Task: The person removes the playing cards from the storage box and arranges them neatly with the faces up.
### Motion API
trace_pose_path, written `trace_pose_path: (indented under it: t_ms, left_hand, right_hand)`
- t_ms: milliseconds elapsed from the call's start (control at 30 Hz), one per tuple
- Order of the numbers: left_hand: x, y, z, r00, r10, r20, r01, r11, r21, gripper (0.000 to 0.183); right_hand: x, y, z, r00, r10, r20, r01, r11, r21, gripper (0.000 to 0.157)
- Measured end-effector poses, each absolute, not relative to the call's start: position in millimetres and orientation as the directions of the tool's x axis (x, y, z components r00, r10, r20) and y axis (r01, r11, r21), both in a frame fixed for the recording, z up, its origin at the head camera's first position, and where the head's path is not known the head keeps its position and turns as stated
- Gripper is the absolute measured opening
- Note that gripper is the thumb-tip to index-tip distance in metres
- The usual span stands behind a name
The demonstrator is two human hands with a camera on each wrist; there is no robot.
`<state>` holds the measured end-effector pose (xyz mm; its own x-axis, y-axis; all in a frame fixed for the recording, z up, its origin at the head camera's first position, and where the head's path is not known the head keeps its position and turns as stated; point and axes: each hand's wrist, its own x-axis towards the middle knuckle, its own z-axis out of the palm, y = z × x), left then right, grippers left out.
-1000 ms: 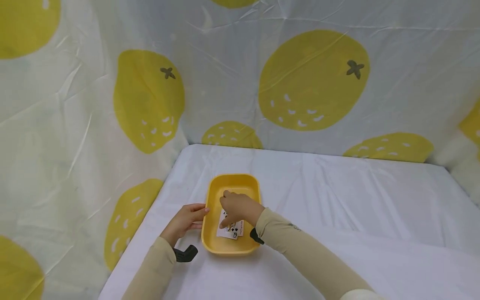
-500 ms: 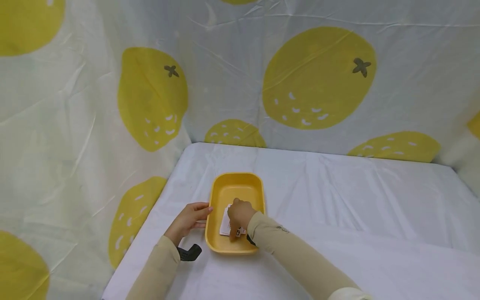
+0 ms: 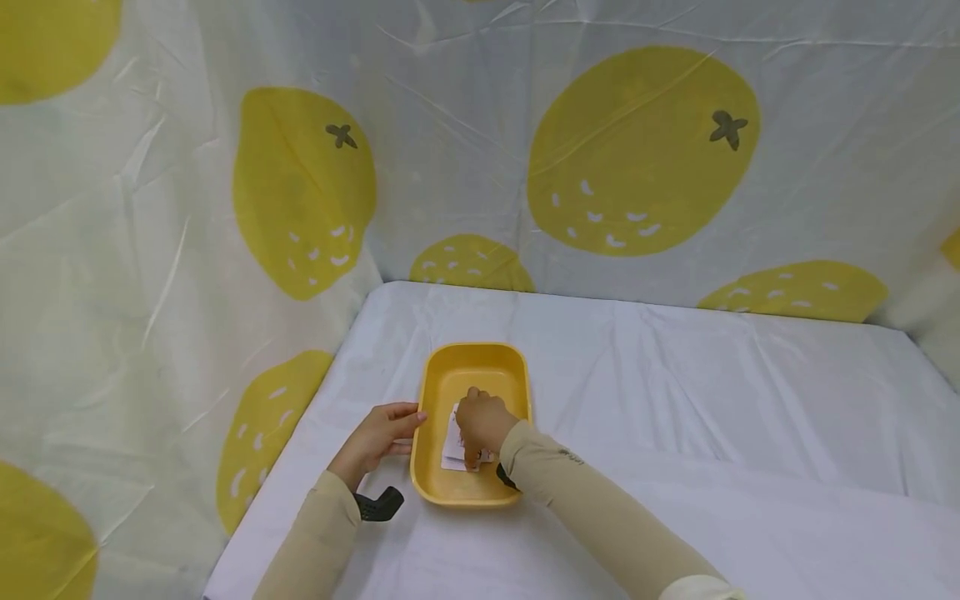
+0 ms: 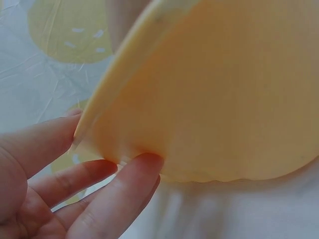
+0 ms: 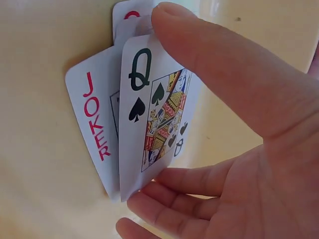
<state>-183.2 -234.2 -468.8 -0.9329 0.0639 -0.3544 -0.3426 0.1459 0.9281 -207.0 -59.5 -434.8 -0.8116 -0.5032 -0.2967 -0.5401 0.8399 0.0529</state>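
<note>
A yellow plastic tray (image 3: 471,385) stands on the white cloth. At its left side is my left hand (image 3: 378,437); in the left wrist view the thumb (image 4: 47,142) meets the rim while the fingertips (image 4: 144,167) press against the outer wall. My right hand (image 3: 483,423) reaches into the tray over a small pile of playing cards (image 3: 454,458). In the right wrist view it grips a queen of spades (image 5: 155,112) by opposite edges, thumb at one end, fingers at the other. The queen is tilted against a joker (image 5: 89,112). Behind them another card with red print (image 5: 121,11) peeks out.
White cloth (image 3: 675,400) covers the table, lightly creased. A curtain with yellow lemons (image 3: 645,150) hangs behind and along the left side. Each wrist has a dark camera mount (image 3: 381,504) below the sleeve.
My right hand has drawn in from spread fingers over the cards to a tighter grip, with the thumb turned toward the tray's near end. The left hand keeps its place on the tray.
</note>
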Motion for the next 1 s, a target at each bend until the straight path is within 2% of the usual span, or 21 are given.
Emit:
trace_pose_path:
  t_ms: [200, 300, 500, 633, 1000]
  left_hand:
    - [-183, -233, -466, -0.935, 0.055, -0.351, -0.339, 0.165, 0.926, 0.043]
    - [-183, -233, -467, -0.936, 0.053, -0.347, -0.335, 0.159, 0.929, 0.043]
    - [-184, -230, -468, -0.939, 0.068, -0.336, -0.324, 0.149, 0.934, 0.043]
    - [-184, -228, -467, -0.937, 0.067, -0.342, -0.328, 0.162, 0.931, 0.042]
    - [-180, -230, -467, -0.936, 0.031, -0.351, -0.340, 0.183, 0.922, 0.039]
  right_hand:
    - [-211, -57, -421, -0.797, -0.520, -0.307, -0.537, 0.843, -0.033, 0.059]
    - [-212, -54, -412, -0.790, -0.536, -0.300, -0.543, 0.837, -0.067, 0.062]
    - [-210, -32, -384, -0.772, -0.575, -0.271, -0.570, 0.815, -0.105, 0.079]
    - [-207, -7, -370, -0.784, -0.571, -0.243, -0.551, 0.821, -0.153, 0.090]
    - [-207, 67, -373, -0.824, -0.530, -0.199, -0.506, 0.847, -0.161, 0.084]
